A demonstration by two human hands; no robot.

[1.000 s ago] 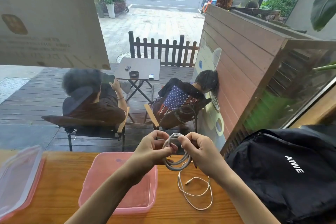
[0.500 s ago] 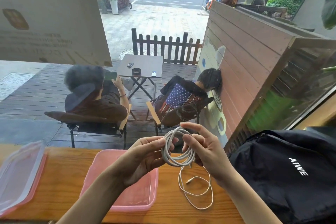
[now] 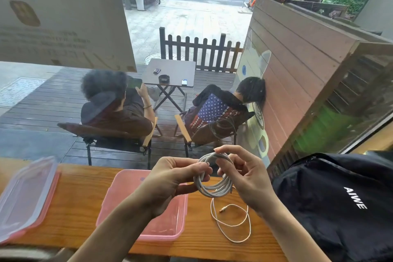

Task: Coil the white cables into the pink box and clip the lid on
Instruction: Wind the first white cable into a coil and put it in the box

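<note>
Between my two hands I hold a coiled white cable (image 3: 212,187) above the wooden counter (image 3: 70,208). My left hand (image 3: 170,178) pinches the coil's left side. My right hand (image 3: 244,174) grips its top and right side, fingers curled over the loops. A thinner white cable (image 3: 231,223) lies loosely looped on the counter below my right hand, its plug end inside the loop. The open pink box (image 3: 119,198) sits under my left forearm, and I see nothing inside it. Its clear, pink-rimmed lid (image 3: 25,195) lies at the far left.
A black backpack (image 3: 340,202) fills the counter's right end, close to my right forearm. A window stands directly behind the counter; beyond it two people sit in chairs on a deck. The counter's near edge runs just below the box.
The coil has tilted and dropped slightly between my hands. My right hand's fingers have shifted over its top loops. The thin cable on the counter has not moved.
</note>
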